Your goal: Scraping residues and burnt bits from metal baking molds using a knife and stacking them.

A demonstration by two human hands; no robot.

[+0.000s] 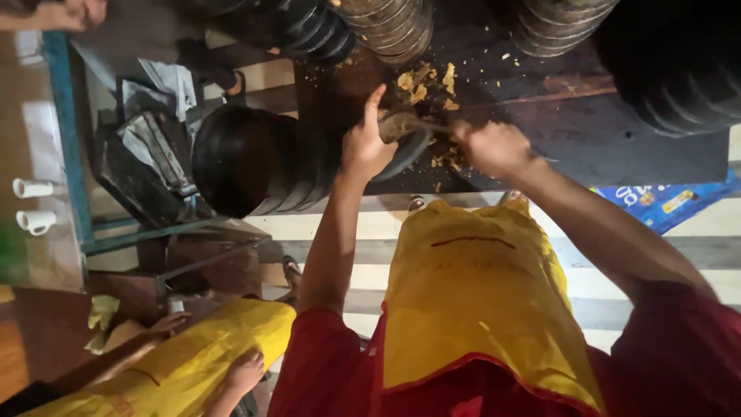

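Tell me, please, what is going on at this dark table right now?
A person in a yellow apron leans over a dark table. The left hand grips the rim of a small round pan, thumb up, while the right hand holds a thin tool whose tip is in the pan. Yellowish crumbs lie scattered on the table beyond it. A stack of dark round pans lies on its side by the left hand. Another person in a yellow apron stands at lower left.
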